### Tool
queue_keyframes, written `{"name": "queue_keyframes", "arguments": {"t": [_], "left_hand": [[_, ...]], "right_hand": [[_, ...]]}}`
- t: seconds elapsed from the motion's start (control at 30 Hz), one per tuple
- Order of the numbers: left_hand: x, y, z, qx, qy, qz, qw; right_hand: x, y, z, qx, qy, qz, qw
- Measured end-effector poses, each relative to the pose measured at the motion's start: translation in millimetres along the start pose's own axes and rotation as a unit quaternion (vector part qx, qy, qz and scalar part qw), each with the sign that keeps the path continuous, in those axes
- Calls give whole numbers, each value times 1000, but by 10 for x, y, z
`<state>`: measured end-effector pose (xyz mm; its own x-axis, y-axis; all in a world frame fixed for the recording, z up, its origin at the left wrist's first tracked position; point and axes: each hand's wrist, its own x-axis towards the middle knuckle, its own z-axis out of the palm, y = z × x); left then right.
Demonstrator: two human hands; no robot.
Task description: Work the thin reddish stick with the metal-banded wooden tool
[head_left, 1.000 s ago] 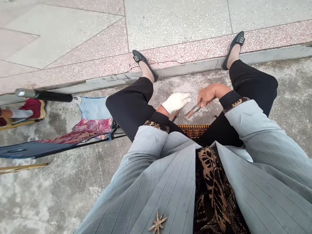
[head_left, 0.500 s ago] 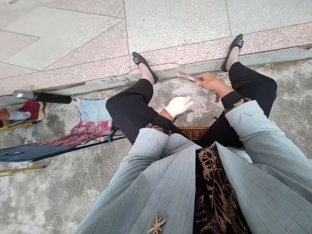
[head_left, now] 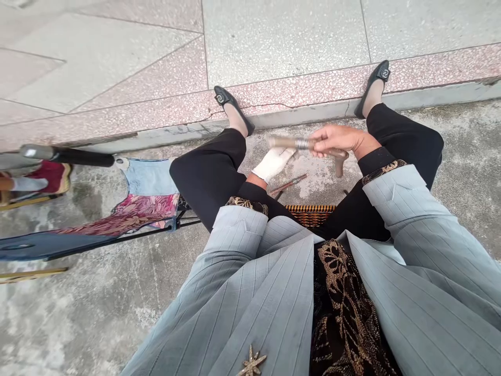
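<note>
My bare right hand [head_left: 338, 140] is closed round a wooden stick tool [head_left: 284, 142] with silvery wire wound about its middle. Its bent brown end [head_left: 340, 164] sticks out below that hand, while the other end points left and is slightly blurred. My left hand [head_left: 272, 163], in a white glove, is just under the tool's left end. The tool covers part of its fingers, so I cannot tell whether they grip anything. A thin reddish-brown rod [head_left: 289, 184] lies on the concrete beside the glove.
I sit on a woven seat [head_left: 313, 213] with black and orange strands, knees apart. At left stands a folding chair with a denim and floral cloth seat [head_left: 148, 203]. Another person's red shoe [head_left: 50, 178] is beyond it. A raised terrazzo step [head_left: 289, 102] runs under my feet.
The tool has swung down and left in my right hand, and its left end now overlaps the white glove. My left hand has moved slightly up and left, uncovering more of the thin rod.
</note>
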<state>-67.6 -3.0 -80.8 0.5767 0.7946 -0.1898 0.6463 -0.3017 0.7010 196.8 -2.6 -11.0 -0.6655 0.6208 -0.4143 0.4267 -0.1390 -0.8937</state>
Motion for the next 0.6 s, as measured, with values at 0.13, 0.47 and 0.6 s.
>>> {"name": "queue_keyframes", "arguments": {"t": [0.13, 0.47, 0.6], "left_hand": [[-29, 144, 121, 47, -47, -16, 998], [-84, 429, 112, 296, -122, 13, 947], [-80, 356, 77, 306, -106, 42, 945]], "right_hand": [[7, -59, 4, 44, 191, 24, 980], [233, 3, 156, -139, 184, 224, 947], [280, 41, 219, -303, 108, 243, 915]]}}
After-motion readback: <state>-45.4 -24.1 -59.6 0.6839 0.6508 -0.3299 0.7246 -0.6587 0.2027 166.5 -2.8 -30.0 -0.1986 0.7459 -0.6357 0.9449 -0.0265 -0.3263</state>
